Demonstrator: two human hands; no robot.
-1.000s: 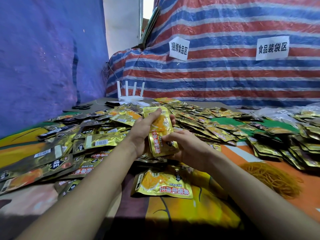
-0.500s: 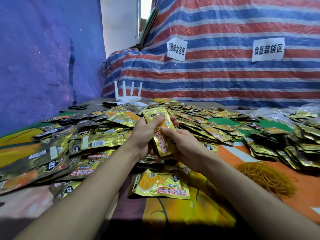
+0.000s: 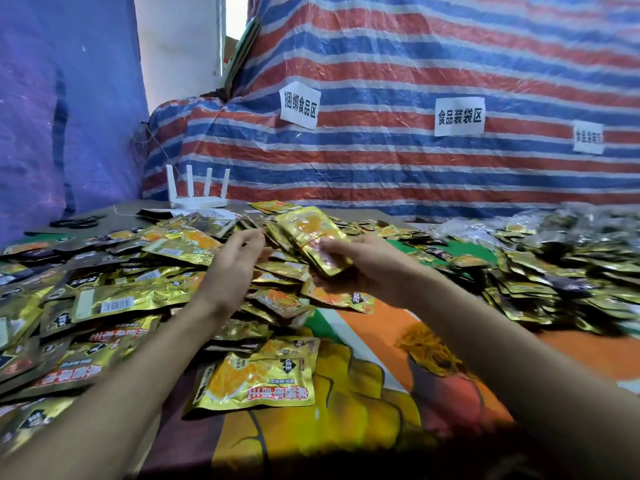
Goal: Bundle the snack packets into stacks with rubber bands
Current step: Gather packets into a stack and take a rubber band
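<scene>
Left hand (image 3: 239, 261) just let go and hangs loose, so now only the right hand (image 3: 360, 268) grips the stack of shiny gold foil snack packets (image 3: 308, 233) over the middle of the cloth-covered table (image 3: 346, 427). Guessing that's 1 bundle banded.

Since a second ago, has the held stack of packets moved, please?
Yes: the stack, now in the right hand alone, shifted rightward relative to the front packet.

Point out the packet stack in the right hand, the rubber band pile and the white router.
packet stack (image 3: 311, 237), head view, gold top face.
rubber band pile (image 3: 427, 353), head view, middle of tangle.
white router (image 3: 199, 202), head view, flat white base.
</scene>
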